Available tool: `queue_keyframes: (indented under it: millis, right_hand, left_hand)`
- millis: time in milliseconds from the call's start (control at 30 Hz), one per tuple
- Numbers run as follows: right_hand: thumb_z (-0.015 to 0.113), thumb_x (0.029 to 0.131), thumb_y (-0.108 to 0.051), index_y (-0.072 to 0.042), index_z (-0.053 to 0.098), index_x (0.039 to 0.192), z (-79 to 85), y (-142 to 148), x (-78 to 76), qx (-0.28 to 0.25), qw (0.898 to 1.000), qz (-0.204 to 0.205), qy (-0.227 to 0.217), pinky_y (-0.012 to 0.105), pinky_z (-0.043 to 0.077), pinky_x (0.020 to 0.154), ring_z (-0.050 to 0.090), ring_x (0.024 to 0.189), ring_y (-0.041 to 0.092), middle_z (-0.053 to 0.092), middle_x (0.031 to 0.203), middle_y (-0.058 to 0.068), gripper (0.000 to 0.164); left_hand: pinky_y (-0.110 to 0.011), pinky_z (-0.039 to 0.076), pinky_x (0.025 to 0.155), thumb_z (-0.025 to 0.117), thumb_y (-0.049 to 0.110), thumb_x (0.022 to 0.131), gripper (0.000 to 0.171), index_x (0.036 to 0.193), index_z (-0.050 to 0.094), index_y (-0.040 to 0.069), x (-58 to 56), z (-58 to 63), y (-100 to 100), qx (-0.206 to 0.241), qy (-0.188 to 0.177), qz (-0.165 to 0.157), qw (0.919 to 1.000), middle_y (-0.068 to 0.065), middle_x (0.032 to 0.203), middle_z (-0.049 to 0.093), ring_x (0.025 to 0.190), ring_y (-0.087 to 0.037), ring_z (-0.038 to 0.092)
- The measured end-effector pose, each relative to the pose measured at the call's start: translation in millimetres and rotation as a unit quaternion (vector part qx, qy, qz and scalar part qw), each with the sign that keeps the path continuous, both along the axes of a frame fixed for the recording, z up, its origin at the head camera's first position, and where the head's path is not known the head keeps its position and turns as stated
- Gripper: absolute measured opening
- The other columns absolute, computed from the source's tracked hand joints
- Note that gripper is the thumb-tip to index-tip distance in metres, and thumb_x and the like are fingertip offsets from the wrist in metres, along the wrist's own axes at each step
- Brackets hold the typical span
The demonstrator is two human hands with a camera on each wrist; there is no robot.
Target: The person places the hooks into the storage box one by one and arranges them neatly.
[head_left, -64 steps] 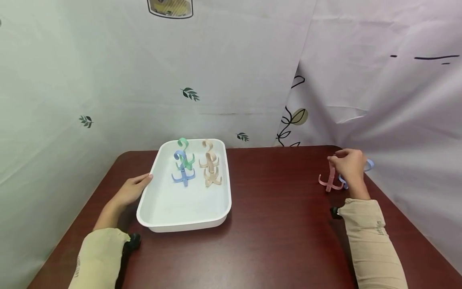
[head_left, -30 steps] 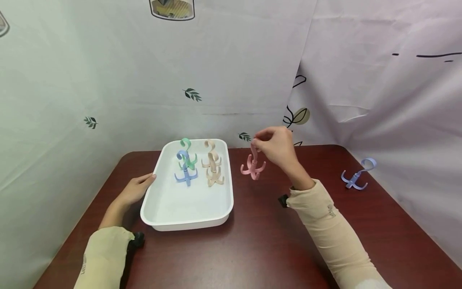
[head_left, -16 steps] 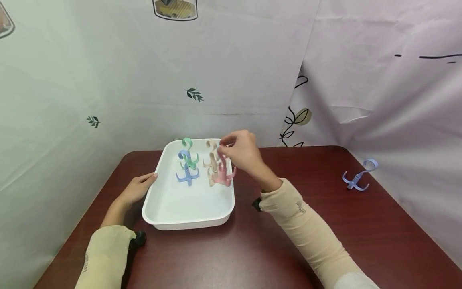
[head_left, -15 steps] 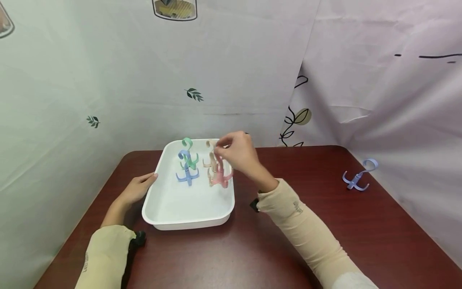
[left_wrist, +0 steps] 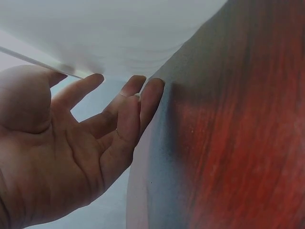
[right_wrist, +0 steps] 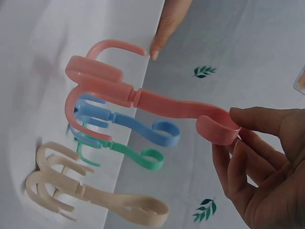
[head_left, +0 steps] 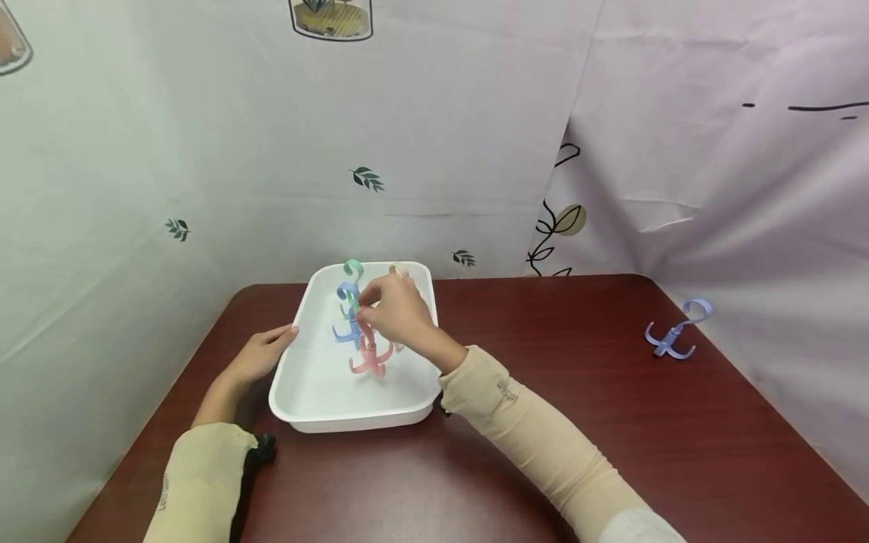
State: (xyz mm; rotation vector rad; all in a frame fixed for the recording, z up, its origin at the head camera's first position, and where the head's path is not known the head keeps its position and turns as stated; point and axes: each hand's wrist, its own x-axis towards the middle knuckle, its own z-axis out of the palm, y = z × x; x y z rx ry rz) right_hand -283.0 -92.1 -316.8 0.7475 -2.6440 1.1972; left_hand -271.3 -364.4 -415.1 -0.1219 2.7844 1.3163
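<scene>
In the head view, my right hand (head_left: pixel 400 311) pinches the curled top of a pink four-prong swivel hook (head_left: pixel 370 354), which hangs prongs down over the white tray (head_left: pixel 326 416). The right wrist view shows thumb and fingertips on that curl. At the tray's left rim, my left hand (head_left: pixel 258 354) holds the edge, with thumb at the lip and the other fingers loosely bent beneath it in the left wrist view. Standing inside the tray are a blue hook (right_wrist: pixel 143 130), a green hook (right_wrist: pixel 128 153) and beige hooks (right_wrist: pixel 95 195). In the head view my right hand mostly hides the beige ones.
Another blue hook (head_left: pixel 672 335) lies tilted near the right edge of the dark red wooden table (head_left: pixel 570 347). A pale printed cloth (head_left: pixel 434 136) hangs behind the table and along its sides.
My right hand has picked up the pink hook from the table's right side and carried it left, over the tray. My left hand has stayed on the tray's rim.
</scene>
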Motion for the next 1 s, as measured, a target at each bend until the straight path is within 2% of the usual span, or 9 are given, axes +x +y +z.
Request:
queue_keyframes:
  millis: [133, 300, 400, 700, 1000]
  right_hand:
    - [0.079, 0.083, -0.012, -0.012, 0.079, 0.097, -5.6, -8, 0.8, 0.009, 1.0, -0.002, -0.001, 0.023, 0.05, 0.067, 0.068, 0.086, 0.009, 0.076, 0.094, -0.005, 0.014]
    - [0.078, 0.081, -0.013, -0.016, 0.079, 0.095, -13.5, -17, 0.9, 0.031, 0.999, -0.008, 0.02, 0.02, 0.047, 0.062, 0.066, 0.082, 0.005, 0.076, 0.093, -0.007, 0.015]
    - [0.078, 0.08, -0.013, -0.017, 0.079, 0.095, -16.8, -21, 0.5, 0.045, 0.999, -0.007, 0.029, 0.018, 0.046, 0.064, 0.067, 0.082, 0.004, 0.076, 0.093, -0.008, 0.015]
    - [0.078, 0.083, -0.012, -0.013, 0.078, 0.096, -17.8, -23, 2.0, 0.038, 0.999, 0.013, 0.015, 0.017, 0.048, 0.065, 0.068, 0.087, 0.006, 0.076, 0.095, -0.005, 0.013]
    - [0.078, 0.087, -0.022, -0.017, 0.079, 0.102, -17.8, -18, 2.2, 0.072, 0.996, 0.036, 0.032, 0.013, 0.046, 0.067, 0.069, 0.092, 0.006, 0.075, 0.101, -0.009, 0.015]
  left_hand:
    - [-0.047, 0.056, 0.084, 0.038, 0.046, 0.106, 0.068, 0.15, 0.034, -0.006, 0.3, -0.7, 0, 0.002, -0.004, -0.005, 1.0, -0.035, 0.137, 0.051, 0.107, -0.04, 0.064]
    - [-0.046, 0.056, 0.083, 0.038, 0.047, 0.106, 0.069, 0.15, 0.033, -0.007, -0.4, -2.3, 2, 0.009, -0.004, -0.008, 0.9999, -0.035, 0.137, 0.05, 0.106, -0.038, 0.065]
    - [-0.047, 0.056, 0.084, 0.039, 0.047, 0.106, 0.07, 0.15, 0.033, -0.007, -0.4, -1.7, 3, 0.012, -0.004, -0.005, 0.9999, -0.035, 0.137, 0.05, 0.107, -0.039, 0.064]
    - [-0.049, 0.056, 0.084, 0.037, 0.049, 0.106, 0.072, 0.151, 0.031, -0.006, -2.2, 1.4, 4, 0.001, -0.007, -0.002, 1.0, -0.037, 0.139, 0.047, 0.109, -0.043, 0.063]
    - [-0.045, 0.057, 0.08, 0.036, 0.049, 0.106, 0.072, 0.15, 0.032, -0.007, -1.9, 0.4, 2, -0.01, -0.006, -0.003, 0.9999, -0.037, 0.135, 0.05, 0.101, -0.037, 0.066]
